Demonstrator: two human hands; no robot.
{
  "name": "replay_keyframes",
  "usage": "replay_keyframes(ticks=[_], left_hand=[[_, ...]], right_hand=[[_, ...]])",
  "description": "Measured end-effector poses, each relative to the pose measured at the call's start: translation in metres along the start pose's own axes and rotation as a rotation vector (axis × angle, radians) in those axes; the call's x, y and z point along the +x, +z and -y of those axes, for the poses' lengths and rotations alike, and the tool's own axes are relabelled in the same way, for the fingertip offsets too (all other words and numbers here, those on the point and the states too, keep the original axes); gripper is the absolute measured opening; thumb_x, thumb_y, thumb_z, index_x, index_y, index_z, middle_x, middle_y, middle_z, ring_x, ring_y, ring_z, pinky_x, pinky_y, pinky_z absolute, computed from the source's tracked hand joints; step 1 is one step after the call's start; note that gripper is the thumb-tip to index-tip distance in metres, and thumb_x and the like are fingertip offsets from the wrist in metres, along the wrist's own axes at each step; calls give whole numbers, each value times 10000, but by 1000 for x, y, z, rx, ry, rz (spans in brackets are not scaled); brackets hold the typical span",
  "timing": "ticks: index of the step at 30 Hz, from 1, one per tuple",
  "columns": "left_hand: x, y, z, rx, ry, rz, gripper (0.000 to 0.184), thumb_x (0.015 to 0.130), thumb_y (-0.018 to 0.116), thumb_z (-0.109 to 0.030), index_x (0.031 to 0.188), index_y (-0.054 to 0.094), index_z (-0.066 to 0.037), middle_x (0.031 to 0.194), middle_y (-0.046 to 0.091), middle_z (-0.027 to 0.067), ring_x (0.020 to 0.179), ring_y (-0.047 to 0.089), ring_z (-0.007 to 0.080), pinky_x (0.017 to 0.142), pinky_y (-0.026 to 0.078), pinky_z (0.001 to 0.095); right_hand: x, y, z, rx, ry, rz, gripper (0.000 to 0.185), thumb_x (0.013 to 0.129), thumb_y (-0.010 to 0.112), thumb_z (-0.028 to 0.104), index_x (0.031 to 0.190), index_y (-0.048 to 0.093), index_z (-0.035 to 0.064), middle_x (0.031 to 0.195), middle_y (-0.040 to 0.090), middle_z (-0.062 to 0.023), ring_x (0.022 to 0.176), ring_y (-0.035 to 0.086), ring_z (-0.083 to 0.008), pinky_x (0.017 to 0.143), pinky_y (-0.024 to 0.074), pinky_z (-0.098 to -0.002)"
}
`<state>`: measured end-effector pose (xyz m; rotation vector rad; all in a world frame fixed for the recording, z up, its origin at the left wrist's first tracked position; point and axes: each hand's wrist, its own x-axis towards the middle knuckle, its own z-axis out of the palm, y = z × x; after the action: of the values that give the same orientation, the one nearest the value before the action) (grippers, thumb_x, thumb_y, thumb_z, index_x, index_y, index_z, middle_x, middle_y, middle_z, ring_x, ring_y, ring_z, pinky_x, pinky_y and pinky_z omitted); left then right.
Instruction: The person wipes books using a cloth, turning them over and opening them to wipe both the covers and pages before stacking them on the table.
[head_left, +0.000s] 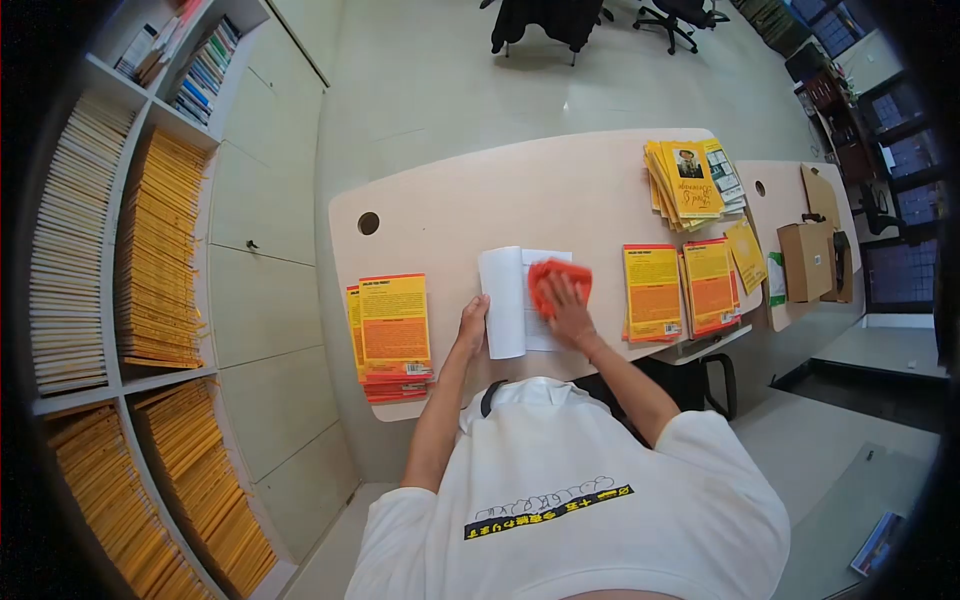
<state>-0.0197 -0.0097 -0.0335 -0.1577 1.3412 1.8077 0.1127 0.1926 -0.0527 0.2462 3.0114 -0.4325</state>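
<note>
An open book (503, 300) with white pages lies on the pale table (430, 220). My left hand (473, 325) holds the book's left edge, its fingers closed round it. On the right page, my right hand (568, 310) presses a crumpled orange-red cloth (557, 282). Left of the book stands a stack of yellow and orange books (395, 325). To the right are two more stacks, one nearer (652, 290) and one beside it (710, 285).
Yellow books (694, 180) are piled at the table's far right corner. A cardboard box (806, 260) sits on a second table at the right. Shelves packed with yellow volumes (165, 250) line the left wall. Office chairs (680, 15) stand beyond the table.
</note>
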Motion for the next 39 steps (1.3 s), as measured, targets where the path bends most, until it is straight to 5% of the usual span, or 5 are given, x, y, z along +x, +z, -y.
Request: replay_keyframes(ticks=[6, 18, 28, 32, 39], left_hand=[[-6, 9, 8, 100, 55, -75, 265, 974, 500, -297, 1027, 549, -43, 926, 549, 43, 783, 515, 119, 726, 444, 253], [12, 10, 32, 175, 100, -274, 344, 921, 601, -279, 1102, 549, 8, 1079, 466, 93, 954, 487, 171, 863, 416, 269], [33, 35, 36, 269, 130, -323, 444, 867, 689, -274, 1143, 550, 45, 1218, 365, 127, 1095, 436, 213, 963, 389, 288], [29, 35, 32, 294, 112, -299, 470, 850, 711, -278, 1144, 544, 50, 1251, 328, 132, 1126, 413, 223, 982, 379, 296], [20, 34, 20, 300, 125, -267, 422, 897, 638, -284, 1157, 526, 29, 1172, 424, 117, 1063, 467, 201, 954, 394, 289]], right_hand=[[94, -18, -32, 83, 308, 13, 724, 890, 450, 350, 1520, 176, 122, 1593, 93, -131, 1448, 124, -368, 1114, 190, -547], [-88, 5, 20, 25, -346, 11, 726, 845, 483, 339, 1510, 254, 158, 1595, 140, -88, 1473, 80, -299, 1145, 76, -522], [50, -37, -51, 177, 158, 116, 633, 931, 377, 344, 1515, 219, 160, 1593, 120, -100, 1460, 122, -314, 1144, 169, -521], [113, -107, -66, 813, 801, 321, 733, 894, 364, 612, 1326, 475, 30, 1311, 526, -193, 1117, 552, -338, 928, 433, -411], [149, -99, -106, 565, 602, 238, 640, 897, 386, 534, 1280, 511, 38, 1235, 572, -190, 1024, 582, -355, 866, 453, -430]])
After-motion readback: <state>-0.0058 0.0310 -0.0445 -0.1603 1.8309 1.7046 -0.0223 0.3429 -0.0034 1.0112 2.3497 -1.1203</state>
